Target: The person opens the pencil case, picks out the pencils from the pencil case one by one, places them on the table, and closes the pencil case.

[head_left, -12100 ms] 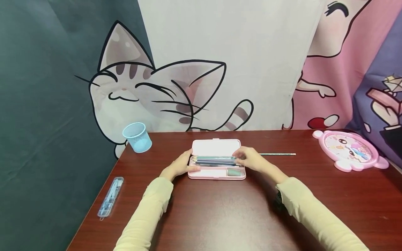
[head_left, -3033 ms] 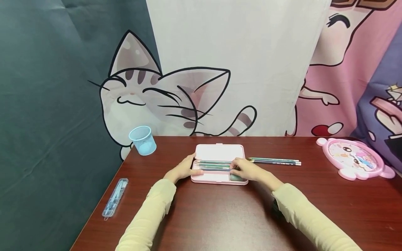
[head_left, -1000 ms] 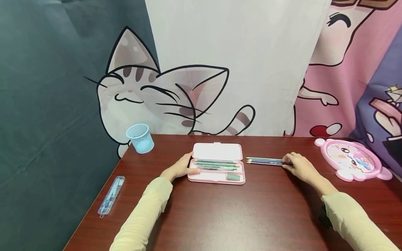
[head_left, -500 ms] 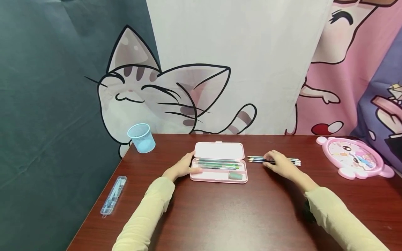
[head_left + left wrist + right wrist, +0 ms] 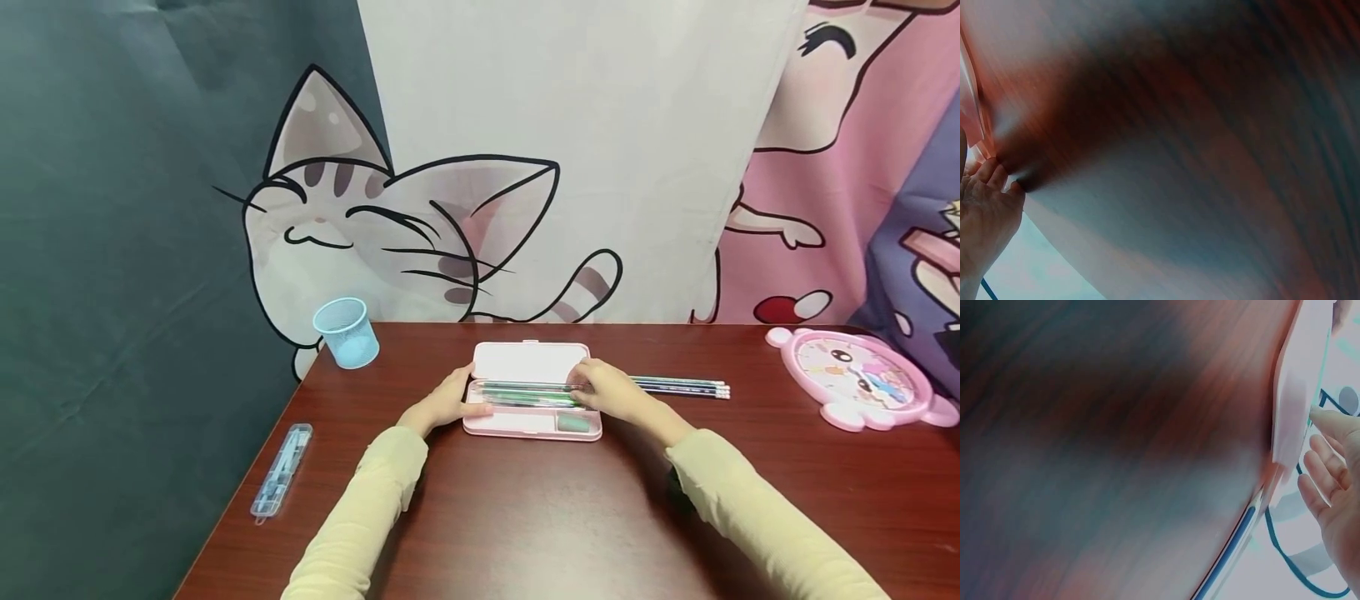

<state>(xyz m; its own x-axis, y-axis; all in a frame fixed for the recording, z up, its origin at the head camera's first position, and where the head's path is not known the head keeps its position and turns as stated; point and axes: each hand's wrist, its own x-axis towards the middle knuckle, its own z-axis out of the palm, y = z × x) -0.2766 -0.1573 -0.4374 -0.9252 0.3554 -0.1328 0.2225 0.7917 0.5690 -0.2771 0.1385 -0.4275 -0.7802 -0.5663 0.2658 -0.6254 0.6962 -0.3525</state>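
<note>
A pink pencil case (image 5: 501,422) lies unfolded on the table, its lid back. Several pens and pencils (image 5: 528,392) fill its long compartment; a green eraser (image 5: 573,423) sits in the small front one. My left hand (image 5: 442,404) grips the left end of the case, thumb over the front edge; the left wrist view catches this hand (image 5: 988,212) at its border. At the right ends of the pens my right hand (image 5: 611,392) reaches in, fingertips touching them. In the right wrist view this hand (image 5: 1335,469) has bent, spread fingers; whether it pinches a pen is hidden.
Several pencils (image 5: 682,387) lie side by side right of the case, partly behind the right hand. A pink cartoon clock (image 5: 855,379) lies far right. At left are a blue mesh cup (image 5: 348,337) and a clear blue box (image 5: 282,472).
My right hand has moved left from the loose pencils to the case. Compared with 12 seconds ago, more pencils lie on the table at right. The left hand has stayed on the case.
</note>
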